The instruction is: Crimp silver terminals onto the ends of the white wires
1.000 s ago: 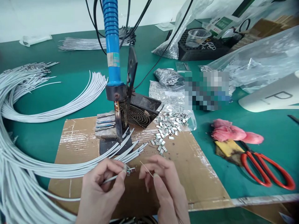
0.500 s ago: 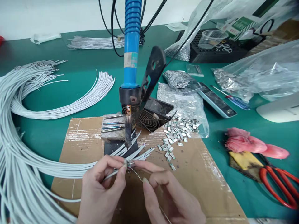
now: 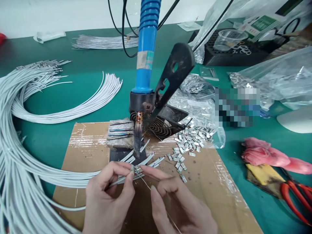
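Note:
My left hand [image 3: 109,198] pinches the end of a thin white wire [image 3: 117,184] between thumb and forefinger, with a small metal terminal [image 3: 137,169] at its tip. My right hand [image 3: 180,203] is closed on a fine strand of solder wire [image 3: 143,182] whose end reaches that terminal. Both hands hover over a sheet of cardboard [image 3: 214,195], just in front of the tip of a blue-handled soldering iron [image 3: 146,65] that stands upright in a black bracket [image 3: 170,78]. A fan of white wire ends [image 3: 146,159] lies under the iron.
Bundles of white wires [image 3: 36,107] curve over the green table on the left. Loose metal terminals [image 3: 190,143] spill from a plastic bag [image 3: 202,113] beside a small black fan [image 3: 163,125]. Red-handled scissors [image 3: 294,198], a pink cloth [image 3: 265,156] and plastic bags [image 3: 280,78] lie on the right.
My right hand brought the solder strand left until its end met the terminal in my left hand. The view has shifted left and moved closer to the iron.

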### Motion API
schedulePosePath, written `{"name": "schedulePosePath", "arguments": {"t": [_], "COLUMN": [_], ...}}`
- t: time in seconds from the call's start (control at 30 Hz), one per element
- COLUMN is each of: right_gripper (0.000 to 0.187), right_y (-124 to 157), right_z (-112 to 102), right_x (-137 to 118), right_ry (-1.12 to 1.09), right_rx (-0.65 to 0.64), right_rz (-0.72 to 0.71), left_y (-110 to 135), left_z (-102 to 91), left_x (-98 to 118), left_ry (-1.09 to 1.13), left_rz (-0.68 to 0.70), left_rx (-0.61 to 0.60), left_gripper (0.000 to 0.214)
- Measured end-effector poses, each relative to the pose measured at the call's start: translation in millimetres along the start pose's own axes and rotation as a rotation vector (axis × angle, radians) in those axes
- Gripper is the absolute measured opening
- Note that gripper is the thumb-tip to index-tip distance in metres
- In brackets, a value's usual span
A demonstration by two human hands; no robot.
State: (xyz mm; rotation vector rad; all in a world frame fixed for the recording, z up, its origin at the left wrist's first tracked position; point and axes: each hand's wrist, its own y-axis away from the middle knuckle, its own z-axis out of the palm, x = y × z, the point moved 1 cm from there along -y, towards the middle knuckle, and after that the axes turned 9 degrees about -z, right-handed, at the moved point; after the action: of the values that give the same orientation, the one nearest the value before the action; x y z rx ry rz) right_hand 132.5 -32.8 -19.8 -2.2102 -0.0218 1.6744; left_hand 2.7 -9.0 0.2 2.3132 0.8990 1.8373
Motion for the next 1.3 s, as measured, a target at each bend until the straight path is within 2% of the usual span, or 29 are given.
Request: {"name": "schedulePosePath", "arguments": {"t": [0.33,0.67,0.87,1.0,1.17,1.3], "right_gripper": [0.021,0.021,0.021,0.021,0.020,0.020], "right_y": [-3,-7,-13,-13,-16,-20], "right_z": [8,9,7,6,7,9], "right_x": [0,1,0,1,1,-1], "right_ry": [-0.015,-0.146,-0.143,-0.132,-0.096,-0.103], "right_rx": [0.066,0.035,0.036,0.040,0.017,0.026], "right_rz": [0.031,0.128,0.142,0.179,0.159,0.122], "left_y": [-2,-7,-11,-13,-22,-23], "left_z": [2.6,4.6,6.2,5.3,0.0,-3.2], "left_x": [3,9,11,8,3,6], "left_ry": [-0.016,0.002,0.022,0.007,0.007,0.029], "left_rz": [-0.008,-0.022,0.000,0.018,0.059,0.089], "left_rx": [-0.003,-0.032,-0.071,-0.028,-0.142,-0.164], "left_gripper": [0.013,0.014,0.012,0.014,0.014,0.014]}}
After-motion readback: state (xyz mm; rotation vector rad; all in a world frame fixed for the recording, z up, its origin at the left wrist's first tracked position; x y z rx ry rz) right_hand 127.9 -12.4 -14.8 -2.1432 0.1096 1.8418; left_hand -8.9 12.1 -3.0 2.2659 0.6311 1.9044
